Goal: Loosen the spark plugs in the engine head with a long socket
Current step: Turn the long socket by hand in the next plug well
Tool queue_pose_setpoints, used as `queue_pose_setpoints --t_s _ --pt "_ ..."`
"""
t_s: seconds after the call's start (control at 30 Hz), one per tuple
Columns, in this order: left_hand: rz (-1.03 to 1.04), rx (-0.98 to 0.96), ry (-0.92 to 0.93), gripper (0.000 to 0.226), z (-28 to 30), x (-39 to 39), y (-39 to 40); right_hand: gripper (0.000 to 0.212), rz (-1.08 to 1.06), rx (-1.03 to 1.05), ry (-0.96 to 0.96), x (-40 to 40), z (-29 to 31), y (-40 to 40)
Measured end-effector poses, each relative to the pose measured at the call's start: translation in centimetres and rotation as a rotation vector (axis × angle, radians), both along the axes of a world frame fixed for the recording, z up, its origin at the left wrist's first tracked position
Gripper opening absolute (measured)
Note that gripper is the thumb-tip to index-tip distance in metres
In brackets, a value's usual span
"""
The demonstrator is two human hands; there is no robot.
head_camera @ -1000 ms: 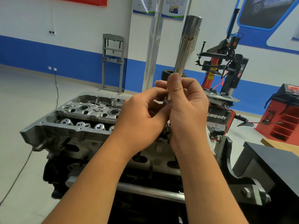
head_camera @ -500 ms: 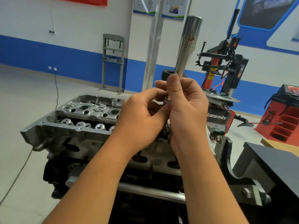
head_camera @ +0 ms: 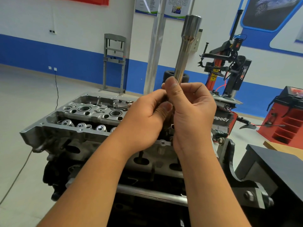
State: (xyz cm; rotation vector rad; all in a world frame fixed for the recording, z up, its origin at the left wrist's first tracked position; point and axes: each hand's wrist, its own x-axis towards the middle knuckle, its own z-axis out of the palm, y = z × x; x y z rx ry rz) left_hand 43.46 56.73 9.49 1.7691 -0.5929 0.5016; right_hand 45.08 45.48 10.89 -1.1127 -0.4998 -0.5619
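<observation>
A: Where was the long socket point(head_camera: 185, 53)?
B: Upright above the engine head point(head_camera: 85, 115), wide end up. The right hand point(head_camera: 191, 110) curled round its lower shaft, thumb along it; the left hand point(head_camera: 146, 118) pinched beside.
A: Its bottom end?
B: Hidden by the fingers.

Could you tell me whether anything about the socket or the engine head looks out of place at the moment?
Only one thing: the long socket is held up in the air by the left hand and right hand, wide end upward, not in any plug well of the engine head. No damage shows.
</observation>
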Motion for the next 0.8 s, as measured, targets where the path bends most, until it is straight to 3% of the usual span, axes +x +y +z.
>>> queue_pose_setpoints --t_s 0.23,0.47,0.63,0.8 --pt "0.078 -0.075 -0.050 0.018 -0.20 0.10 -0.13 0.016 0.065 -0.022 0.030 -0.03 0.13 -0.15" --pt "0.179 -0.091 -0.064 0.025 -0.50 0.13 -0.13 0.019 0.066 -0.079 0.029 -0.40 0.14 0.16" --pt "0.024 -0.007 -0.015 0.027 -0.40 0.05 -0.14 0.017 0.042 -0.017 0.045 -0.41 0.15 0.07" --pt "0.030 -0.085 -0.030 0.023 -0.40 0.03 -0.11 0.022 0.116 -0.038 0.047 -0.40 0.24 0.19"
